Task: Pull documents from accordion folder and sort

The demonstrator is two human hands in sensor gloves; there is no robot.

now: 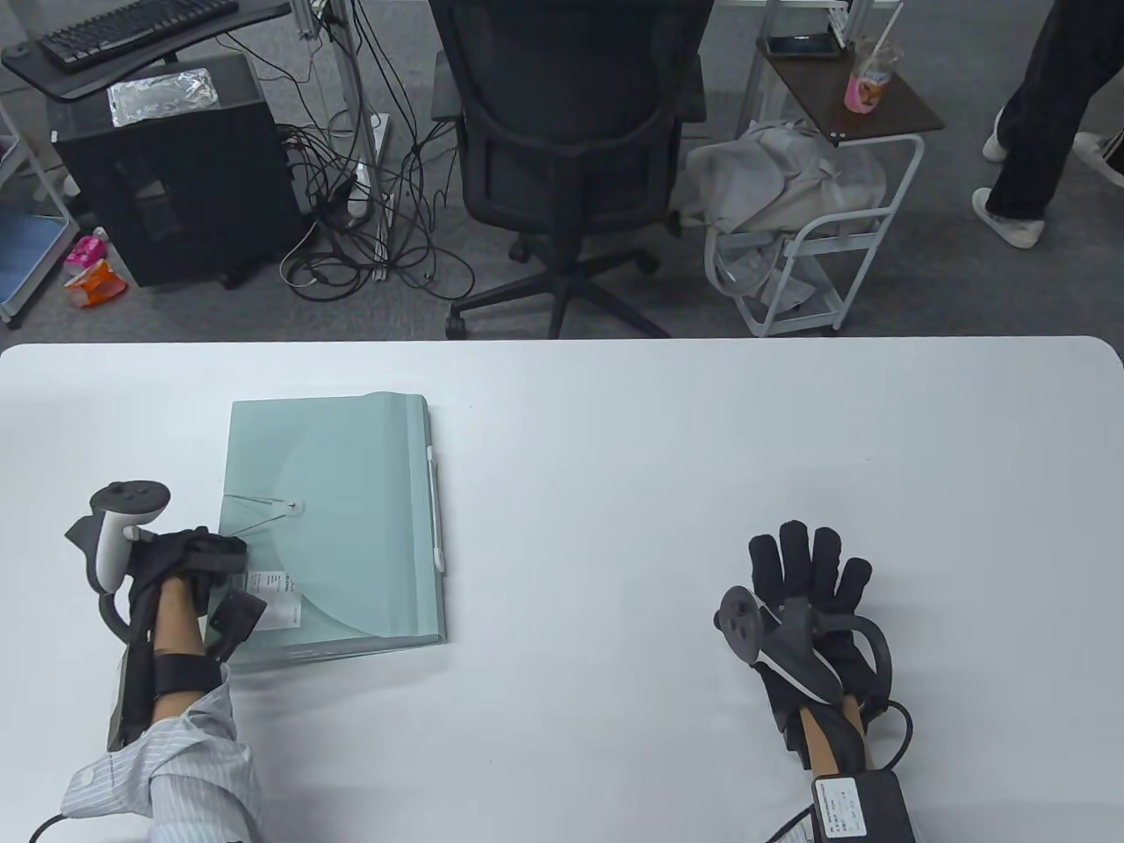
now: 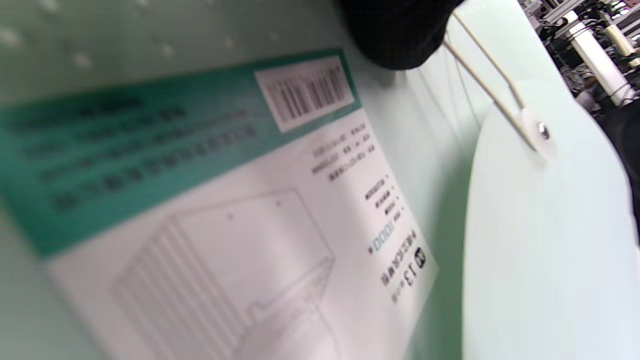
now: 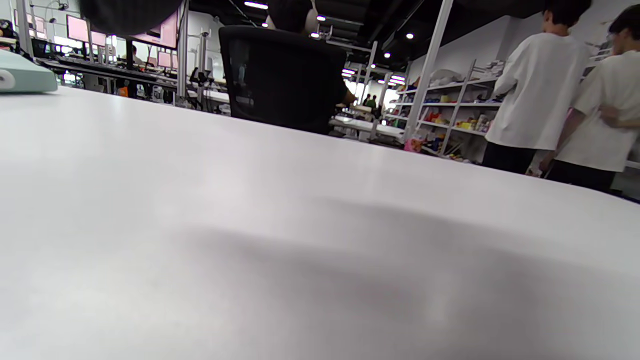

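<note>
A mint-green accordion folder (image 1: pixel 351 492) lies shut on the white table (image 1: pixel 615 421), at the left. An elastic cord (image 1: pixel 259 518) runs from its round button (image 1: pixel 294 507) to its left edge. My left hand (image 1: pixel 224 553) rests with curled fingers on the folder's left edge, by the cord and above a white label (image 1: pixel 274 597). In the left wrist view a black fingertip (image 2: pixel 400 35) touches the folder where the cord (image 2: pixel 490 95) ends; whether it pinches the cord is unclear. My right hand (image 1: pixel 812 562) lies flat on the table with fingers spread, holding nothing, far right of the folder.
A black office chair (image 1: pixel 562 132) stands behind the table's far edge, with a white cart (image 1: pixel 817 246) to its right. The right wrist view shows bare table (image 3: pixel 300 225) and the folder's corner (image 3: pixel 25 75) at the far left.
</note>
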